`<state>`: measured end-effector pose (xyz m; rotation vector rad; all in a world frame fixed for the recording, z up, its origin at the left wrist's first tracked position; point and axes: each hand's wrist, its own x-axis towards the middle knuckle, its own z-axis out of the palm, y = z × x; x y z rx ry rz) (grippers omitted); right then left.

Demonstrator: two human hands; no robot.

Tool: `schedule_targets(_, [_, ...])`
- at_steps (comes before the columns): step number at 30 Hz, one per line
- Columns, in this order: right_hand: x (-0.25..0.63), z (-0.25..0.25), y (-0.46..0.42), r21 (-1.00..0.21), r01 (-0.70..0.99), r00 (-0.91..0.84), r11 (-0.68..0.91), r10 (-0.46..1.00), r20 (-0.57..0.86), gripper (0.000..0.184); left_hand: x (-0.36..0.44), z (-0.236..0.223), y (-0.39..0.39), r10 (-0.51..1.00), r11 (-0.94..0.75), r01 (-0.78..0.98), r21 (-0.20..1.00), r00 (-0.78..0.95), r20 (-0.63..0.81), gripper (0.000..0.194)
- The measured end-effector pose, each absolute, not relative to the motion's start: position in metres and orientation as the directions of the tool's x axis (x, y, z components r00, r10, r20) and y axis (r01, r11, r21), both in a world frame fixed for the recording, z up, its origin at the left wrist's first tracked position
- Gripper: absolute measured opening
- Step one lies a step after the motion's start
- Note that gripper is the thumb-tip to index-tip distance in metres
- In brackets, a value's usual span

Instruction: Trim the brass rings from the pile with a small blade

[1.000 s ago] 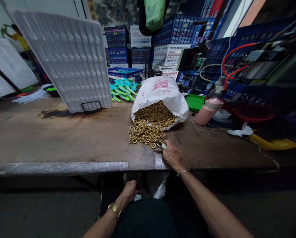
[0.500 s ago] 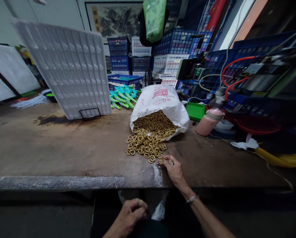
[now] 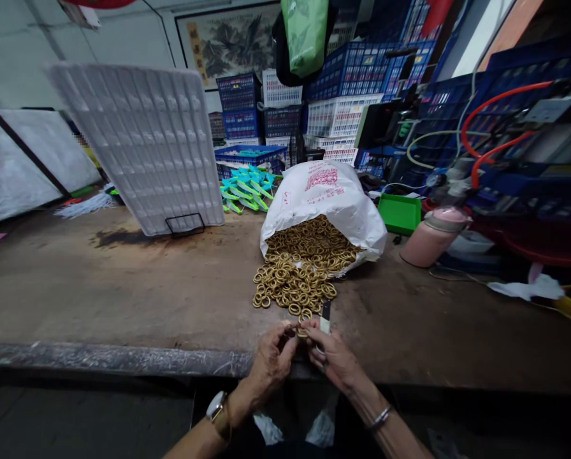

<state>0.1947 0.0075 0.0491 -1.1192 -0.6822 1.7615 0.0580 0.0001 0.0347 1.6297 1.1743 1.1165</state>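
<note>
My right hand (image 3: 334,357) is closed around a small knife (image 3: 325,319) with a pale handle and a dark blade pointing up and away. Its thumb and fingertips also pinch one gold-coloured ring (image 3: 303,333) above the table's front edge. From the other side my left hand (image 3: 272,357) meets that ring, its thumb and finger curled together at the ring's left side. Just beyond both hands lies a loose pile of gold rings (image 3: 290,284). It spills from the mouth of a white sack (image 3: 326,191) lying on its side, with red print on it.
A white ribbed panel (image 3: 142,146) leans in a wire stand (image 3: 185,224) at the left. Green and blue plastic pieces (image 3: 247,188) lie behind. At the right are a green tray (image 3: 400,213), a pink bottle (image 3: 433,237) and hosed machinery. Stacked crates (image 3: 347,76) fill the back.
My left hand has risen from below the table edge to meet the right. My right hand has drawn a ring back from the pile's edge, and the knife blade now shows clearly.
</note>
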Motion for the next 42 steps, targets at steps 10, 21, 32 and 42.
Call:
schedule_targets(10, [0.184, 0.043, 0.008, -0.763, -0.429, -0.265, -0.484, 0.875, -0.406, 0.028, 0.054, 0.030, -0.001, 0.975, -0.222, 0.341, 0.913, 0.108, 0.197, 0.019])
schedule_targets(21, [0.177, 0.039, 0.011, -0.869, -0.179, -0.194, -0.462, 0.882, -0.429, 0.034, 0.055, 0.034, -0.001, 0.972, -0.232, 0.357, 0.905, 0.127, 0.199, 0.017])
schedule_targets(32, [0.173, 0.035, 0.010, -0.906, -0.106, -0.163, -0.410, 0.906, -0.391, 0.027, 0.058, 0.044, -0.010, 0.995, 0.038, -0.009, 0.999, 0.090, -0.037, 0.019])
schedule_targets(42, [0.177, 0.032, 0.016, -0.934, 0.351, -0.042, -0.068, 0.995, -0.088, 0.029, 0.050, 0.044, -0.011, 0.961, 0.257, -0.201, 0.945, 0.157, -0.228, 0.031])
